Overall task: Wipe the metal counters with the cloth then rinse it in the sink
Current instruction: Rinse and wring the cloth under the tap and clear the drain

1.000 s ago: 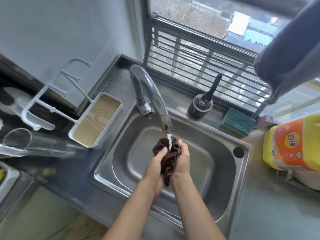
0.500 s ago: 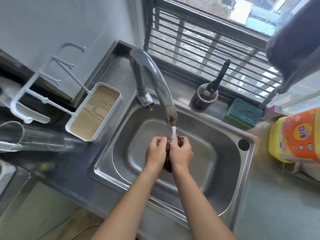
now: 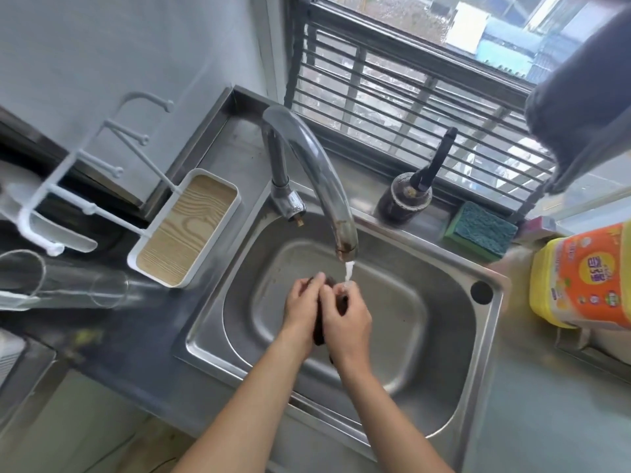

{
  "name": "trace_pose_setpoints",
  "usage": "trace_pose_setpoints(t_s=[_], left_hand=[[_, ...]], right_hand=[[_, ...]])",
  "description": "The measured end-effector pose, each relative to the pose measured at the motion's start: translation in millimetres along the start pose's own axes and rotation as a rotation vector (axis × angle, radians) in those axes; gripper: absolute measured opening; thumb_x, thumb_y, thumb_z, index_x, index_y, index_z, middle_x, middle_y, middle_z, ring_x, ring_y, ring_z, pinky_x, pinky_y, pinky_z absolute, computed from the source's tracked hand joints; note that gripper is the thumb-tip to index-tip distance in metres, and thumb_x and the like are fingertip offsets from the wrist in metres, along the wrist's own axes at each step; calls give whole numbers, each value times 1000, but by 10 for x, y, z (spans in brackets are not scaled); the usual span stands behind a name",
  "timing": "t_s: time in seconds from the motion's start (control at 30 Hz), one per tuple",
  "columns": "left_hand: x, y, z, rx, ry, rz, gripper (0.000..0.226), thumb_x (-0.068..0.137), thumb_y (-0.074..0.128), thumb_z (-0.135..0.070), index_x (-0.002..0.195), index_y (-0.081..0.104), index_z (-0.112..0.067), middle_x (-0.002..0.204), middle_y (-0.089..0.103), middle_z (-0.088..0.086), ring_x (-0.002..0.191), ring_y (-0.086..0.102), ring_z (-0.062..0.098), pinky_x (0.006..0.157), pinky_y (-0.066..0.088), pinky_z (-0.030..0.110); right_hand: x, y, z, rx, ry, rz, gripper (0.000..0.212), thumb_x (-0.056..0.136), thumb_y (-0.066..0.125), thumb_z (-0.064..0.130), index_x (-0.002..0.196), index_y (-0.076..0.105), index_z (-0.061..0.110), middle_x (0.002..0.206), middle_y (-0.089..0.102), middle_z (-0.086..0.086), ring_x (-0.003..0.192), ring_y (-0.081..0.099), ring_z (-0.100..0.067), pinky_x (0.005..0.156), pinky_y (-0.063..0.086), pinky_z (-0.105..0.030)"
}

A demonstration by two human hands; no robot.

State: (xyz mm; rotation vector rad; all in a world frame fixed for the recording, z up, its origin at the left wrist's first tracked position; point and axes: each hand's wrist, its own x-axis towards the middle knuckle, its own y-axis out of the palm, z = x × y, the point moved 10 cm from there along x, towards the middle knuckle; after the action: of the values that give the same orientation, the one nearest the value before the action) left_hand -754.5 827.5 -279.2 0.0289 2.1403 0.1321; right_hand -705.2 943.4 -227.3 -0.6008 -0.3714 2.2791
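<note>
Hands have closed in: left hand (image 3: 302, 303) and right hand (image 3: 345, 314) now clasp the dark cloth (image 3: 329, 280), probably bunched, mid-sink (image 3: 444, 397) beneath the tap stream (image 3: 348, 272). Rinsing underway.

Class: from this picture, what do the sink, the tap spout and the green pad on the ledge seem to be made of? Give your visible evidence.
Sink: probably stainless steel, brushed grey with soft reflections.
Tap spout: polished metal, likely chromed; it shines, with brownish staining near the outlet.
Green pad: looks like a scouring sponge, with a coarse teal fibre top over a lighter green foam layer.
</note>
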Motion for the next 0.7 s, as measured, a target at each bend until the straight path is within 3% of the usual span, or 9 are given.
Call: trace_pose_setpoints(t_s=[0.07, 0.13, 0.2, 0.33, 0.4, 0.47, 0.57, 0.63, 0.7], left_hand=[[-167, 143, 28, 27, 6, 67, 11, 96, 59, -13, 85, 60, -12, 72, 68, 5, 54, 63, 10, 48, 49, 18], [-261, 264, 91, 129, 12, 152, 18, 95, 56, -7, 78, 59, -13, 60, 61, 1, 49, 56, 9, 42, 42, 15], [-219, 302, 105, 243, 11, 199, 16, 94, 57, -10, 80, 62, -14, 64, 62, 1, 56, 55, 12, 43, 41, 15], [2, 147, -28, 227, -15, 74, 13, 93, 55, -18, 87, 66, -13, 79, 66, 7, 69, 59, 18, 56, 49, 22], [-13, 131, 58, 253, -54, 84, 24, 94, 54, -27, 81, 69, -13, 76, 68, 3, 62, 61, 14, 53, 48, 21], [-89, 111, 171, 328, -99, 125, 33, 98, 52, -36, 75, 66, -15, 57, 61, -3, 43, 52, 11, 41, 36, 18], [-67, 160, 252, 365, -129, 222, 30, 100, 48, -36, 77, 55, -19, 50, 44, -5, 36, 32, 11, 38, 19, 15], [-16, 164, 102, 290, -71, 160, 20, 101, 48, -24, 85, 59, -18, 64, 56, 0, 45, 50, 13, 38, 34, 16], [45, 116, 109, 182, -150, 91, 19, 98, 45, -22, 93, 63, -17, 87, 67, 8, 73, 64, 19, 55, 51, 23]], right_hand=[[117, 68, -123, 52, 97, -21, 25, 93, 64, 27, 73, 53, 16, 67, 60, 3, 67, 54, -12, 70, 43, -30], [294, -62, -527, 275, 442, -187, 20, 93, 63, 27, 75, 58, 18, 68, 59, 2, 67, 53, -17, 74, 44, -33], [251, -27, -744, 356, 657, -176, 24, 95, 56, 30, 78, 63, 14, 73, 63, -4, 74, 57, -26, 78, 46, -38], [-153, 373, -541, 318, 506, 67, 26, 99, 60, 40, 95, 66, 16, 94, 74, -2, 89, 68, -18, 84, 52, -33], [-78, 260, -537, 134, 486, 28, 35, 97, 59, 45, 80, 66, 15, 86, 74, -4, 86, 68, -24, 82, 51, -36], [181, 18, -523, -126, 465, -50, 48, 99, 54, 42, 63, 60, 11, 80, 70, -16, 85, 62, -35, 77, 45, -39], [461, -318, -577, -130, 532, -210, 42, 100, 50, 34, 81, 73, 4, 100, 73, -25, 102, 62, -43, 86, 46, -39], [443, -406, -737, 44, 677, -308, 26, 98, 51, 27, 99, 69, 7, 111, 69, -20, 103, 63, -40, 93, 50, -41], [431, -248, -779, 222, 675, -212, 7, 94, 53, 16, 96, 59, 13, 109, 67, -15, 97, 64, -34, 93, 53, -43]])
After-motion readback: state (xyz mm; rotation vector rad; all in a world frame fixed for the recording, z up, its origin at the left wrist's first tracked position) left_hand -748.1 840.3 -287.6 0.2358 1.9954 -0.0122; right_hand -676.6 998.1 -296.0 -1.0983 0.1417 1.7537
